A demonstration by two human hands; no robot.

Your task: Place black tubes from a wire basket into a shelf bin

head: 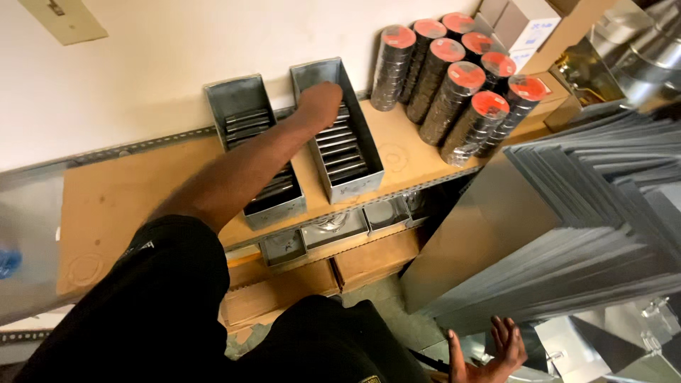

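The left hand [319, 101] reaches up across a wooden shelf [135, 206] and into the far end of a long, open metal bin [355, 184] that stands against the pale wall. The hand is curled with its fingers together, down among the contents, but whether it is closed on anything cannot be told from this angle. The bin holds a row of thin metal strips [342, 149], stacked on edge from back to front and filling most of its length.

Just beside it on the left stands a second metal bin [280, 209] of the same shape, with a like row of strips; the forearm crosses over its middle and hides part of what is inside.

To the right of the bins, on the same shelf, lean several stacks of black tape rolls [454, 92] with red labels on top, touching one another. Behind them are cardboard boxes [525, 28].

The right hand [496, 354] is low at the bottom edge, fingers spread apart, palm open, holding nothing, just below a fanned stack of grey sheet-metal pieces [589, 213]. Under the shelf sit brown cartons [369, 259] and small metal boxes [333, 228].
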